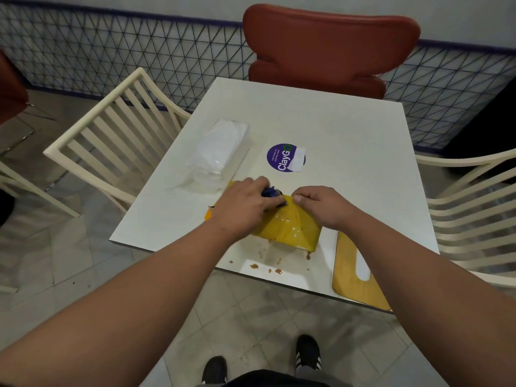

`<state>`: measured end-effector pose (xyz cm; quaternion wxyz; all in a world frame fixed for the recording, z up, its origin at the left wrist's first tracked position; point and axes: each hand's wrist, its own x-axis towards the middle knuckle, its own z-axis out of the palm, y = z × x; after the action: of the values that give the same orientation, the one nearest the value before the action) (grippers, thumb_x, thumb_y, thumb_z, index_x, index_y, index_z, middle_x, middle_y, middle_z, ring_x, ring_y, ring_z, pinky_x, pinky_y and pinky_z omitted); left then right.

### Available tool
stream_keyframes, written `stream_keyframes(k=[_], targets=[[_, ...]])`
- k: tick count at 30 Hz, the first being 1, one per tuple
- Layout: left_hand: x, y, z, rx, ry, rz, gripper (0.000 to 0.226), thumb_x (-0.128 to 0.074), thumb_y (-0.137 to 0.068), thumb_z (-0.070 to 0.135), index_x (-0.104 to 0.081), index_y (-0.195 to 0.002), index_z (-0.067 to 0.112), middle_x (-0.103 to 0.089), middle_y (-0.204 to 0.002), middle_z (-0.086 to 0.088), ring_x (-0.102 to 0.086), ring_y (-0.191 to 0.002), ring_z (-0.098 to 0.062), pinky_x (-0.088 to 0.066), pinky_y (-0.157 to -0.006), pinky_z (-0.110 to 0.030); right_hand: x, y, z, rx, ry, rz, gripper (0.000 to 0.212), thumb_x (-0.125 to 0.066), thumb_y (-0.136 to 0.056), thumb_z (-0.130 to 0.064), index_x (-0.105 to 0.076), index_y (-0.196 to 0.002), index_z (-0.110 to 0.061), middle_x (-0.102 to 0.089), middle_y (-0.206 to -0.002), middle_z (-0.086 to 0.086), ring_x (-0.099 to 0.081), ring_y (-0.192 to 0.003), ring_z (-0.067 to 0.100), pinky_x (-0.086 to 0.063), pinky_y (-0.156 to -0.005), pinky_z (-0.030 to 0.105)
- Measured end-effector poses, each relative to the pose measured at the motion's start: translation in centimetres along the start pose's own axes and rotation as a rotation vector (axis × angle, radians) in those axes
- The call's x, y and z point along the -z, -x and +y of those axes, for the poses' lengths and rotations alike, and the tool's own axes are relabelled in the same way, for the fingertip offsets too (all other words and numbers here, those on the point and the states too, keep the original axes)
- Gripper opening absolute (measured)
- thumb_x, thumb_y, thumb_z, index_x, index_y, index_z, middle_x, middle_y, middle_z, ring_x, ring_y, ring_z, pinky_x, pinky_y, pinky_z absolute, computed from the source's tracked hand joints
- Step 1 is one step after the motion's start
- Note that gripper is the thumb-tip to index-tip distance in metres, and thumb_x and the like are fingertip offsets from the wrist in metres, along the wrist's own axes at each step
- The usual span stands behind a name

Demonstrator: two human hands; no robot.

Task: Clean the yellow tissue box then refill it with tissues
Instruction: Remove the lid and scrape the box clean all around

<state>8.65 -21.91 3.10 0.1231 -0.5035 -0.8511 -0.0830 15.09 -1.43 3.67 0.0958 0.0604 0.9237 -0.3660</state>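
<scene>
tissue pack [216, 152] beside box [290, 227], lid [354, 272] right, sauce spots [268, 268]

Likely an eatery: branded table [349, 129], red chair [329, 46], slatted chairs [111, 127]

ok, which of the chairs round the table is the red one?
The far chair, across the table from the person. The left chair and right chair are cream slatted ones.
</scene>
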Motion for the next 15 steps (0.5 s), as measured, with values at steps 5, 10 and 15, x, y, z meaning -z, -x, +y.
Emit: stream_keyframes(k=[5, 10, 15], targets=[[0.7, 0.0, 0.0, 0.017, -0.014, -0.047, 0.038, -0.044, -0.083, 0.025, -0.072, -0.108, 0.029, -0.058, -0.086, -0.010, -0.053, -0.062, -0.029, -0.038, -0.054, -0.031, 0.1, 0.0, -0.1, 0.003, 0.013, -0.009, 0.027, -0.044, -0.101, -0.033, -0.065, -0.113, -0.023, -0.061, -0.104, -0.007, -0.054, -0.099, 0.015, -0.042, -0.083, 0.029], [0.4, 1.5, -1.3, 0.149, 0.005, 0.015, 0.038, -0.047, -0.079, 0.021, -0.073, -0.107, 0.026, -0.060, -0.090, -0.013, -0.056, -0.063, -0.032, -0.047, -0.054, -0.036, 0.2, 0.0, 0.0, 0.000, 0.024, -0.020, 0.030, -0.043, -0.101, -0.034, -0.064, -0.118, -0.021, -0.058, -0.106, -0.009, -0.051, -0.101, 0.012, -0.038, -0.083, 0.026], [-0.3, -0.3, 1.3, 0.048, 0.045, 0.003, 0.037, -0.075, -0.071, 0.014, -0.072, -0.107, 0.024, -0.059, -0.085, -0.012, -0.053, -0.058, -0.031, -0.042, -0.051, -0.033, 0.2, 0.0, -0.1, 0.004, 0.065, 0.007, 0.028, -0.043, -0.101, -0.033, -0.065, -0.116, -0.023, -0.061, -0.106, -0.006, -0.053, -0.100, 0.015, -0.040, -0.083, 0.027]])
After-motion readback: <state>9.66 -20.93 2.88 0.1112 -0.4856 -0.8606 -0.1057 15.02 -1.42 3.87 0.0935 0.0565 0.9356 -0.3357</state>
